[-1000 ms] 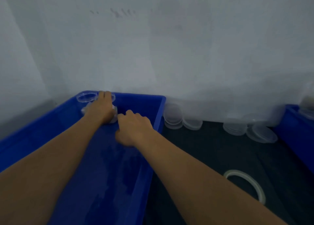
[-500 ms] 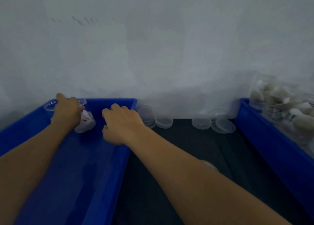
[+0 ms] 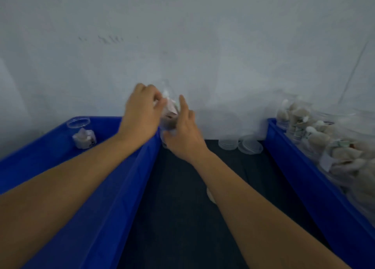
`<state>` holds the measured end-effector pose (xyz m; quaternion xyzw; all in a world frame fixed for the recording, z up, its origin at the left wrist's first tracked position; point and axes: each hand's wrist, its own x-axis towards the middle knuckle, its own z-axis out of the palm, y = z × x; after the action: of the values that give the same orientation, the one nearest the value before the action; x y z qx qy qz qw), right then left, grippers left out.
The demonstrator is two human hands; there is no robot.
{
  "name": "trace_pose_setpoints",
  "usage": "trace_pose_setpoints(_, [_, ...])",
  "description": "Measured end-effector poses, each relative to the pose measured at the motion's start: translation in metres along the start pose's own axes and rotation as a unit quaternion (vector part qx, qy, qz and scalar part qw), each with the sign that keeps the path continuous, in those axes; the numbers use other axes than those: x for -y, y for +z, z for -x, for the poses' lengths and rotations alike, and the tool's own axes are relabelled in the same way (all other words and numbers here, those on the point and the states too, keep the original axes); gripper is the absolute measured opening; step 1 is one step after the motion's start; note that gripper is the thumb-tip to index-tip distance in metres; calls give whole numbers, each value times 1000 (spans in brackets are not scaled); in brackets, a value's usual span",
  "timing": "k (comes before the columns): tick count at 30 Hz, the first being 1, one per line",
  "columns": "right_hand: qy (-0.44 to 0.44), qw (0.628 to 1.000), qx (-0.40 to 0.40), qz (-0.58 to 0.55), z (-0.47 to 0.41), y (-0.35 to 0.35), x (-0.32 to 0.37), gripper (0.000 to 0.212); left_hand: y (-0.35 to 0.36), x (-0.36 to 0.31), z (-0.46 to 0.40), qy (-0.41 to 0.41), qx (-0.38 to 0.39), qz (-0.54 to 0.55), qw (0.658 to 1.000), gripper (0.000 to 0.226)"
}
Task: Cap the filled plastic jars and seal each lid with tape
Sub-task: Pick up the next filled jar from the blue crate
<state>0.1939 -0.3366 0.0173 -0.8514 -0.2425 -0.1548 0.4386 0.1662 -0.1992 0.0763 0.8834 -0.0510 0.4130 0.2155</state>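
**Jar held up between both hands over bin edge**

Held aloft above the right rim of the left bin [image 3: 129, 187]: one clear jar [image 3: 169, 114], blurred, contents brownish with white bits, mouth hard to make out. Gripped from the left by left hand [image 3: 142, 114], fingers curled round the upper part. Touched from the right by right hand [image 3: 182, 130], forefinger raised and straight, other fingers hidden behind the jar; grip not determinable. Lid on the held jar: cannot tell.

Standing upright in the far corner of the left bin: second jar [image 3: 83, 134], uncapped, partly filled. Packed in the right bin [image 3: 304, 177]: many filled jars [image 3: 316, 138], cut off by the frame edge, caps indistinct. Stacked against the wall between the bins: clear lids [image 3: 239, 144]. Just visible behind the right forearm: pale curved edge [image 3: 211, 195], identity unclear.

Surface: dark mat [image 3: 182, 218] between the bins. Backdrop: pale grey wall [image 3: 203, 45] with faint scribbles, dim bluish light
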Motion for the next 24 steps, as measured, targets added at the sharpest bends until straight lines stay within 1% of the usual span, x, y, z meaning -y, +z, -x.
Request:
trace_pose_setpoints(2, [40,998,-33,-25,26,-6,-21,106,16,-21,25,9,44,33,998,10])
trace_pose_setpoints(5, [105,992,-49,41,70,-8,-49,96,35,-39,64,10,120,56,991,8])
trace_pose_setpoints(6, [125,990,-44,51,82,-7,-57,90,41,-42,76,7,138,55,989,7])
trace_pose_setpoints(8, [159,986,-24,33,106,-2,-67,84,51,-46,102,-8,167,51,985,7])
trace_pose_setpoints(11, [165,986,3,20,138,8,-77,81,62,-47,138,-48,193,38,979,12])
trace_pose_setpoints(14, [160,987,8,15,154,14,-79,78,68,-49,164,-84,156,43,983,8])
trace_pose_setpoints(17, [164,986,27,30,150,8,-81,81,76,-51,179,-115,105,70,985,17])
trace_pose_setpoints(19, [159,985,49,52,146,2,-83,78,83,-48,186,-130,52,98,985,34])
trace_pose_setpoints(21, [139,985,64,80,139,-5,-89,63,91,-40,187,-164,-8,156,974,56])
trace_pose_setpoints(22, [130,985,66,96,135,-9,-93,56,97,-36,188,-188,-24,190,963,65])
trace_pose_setpoints(24, [120,985,56,112,121,-14,-104,45,106,-30,188,-240,-14,251,938,79])
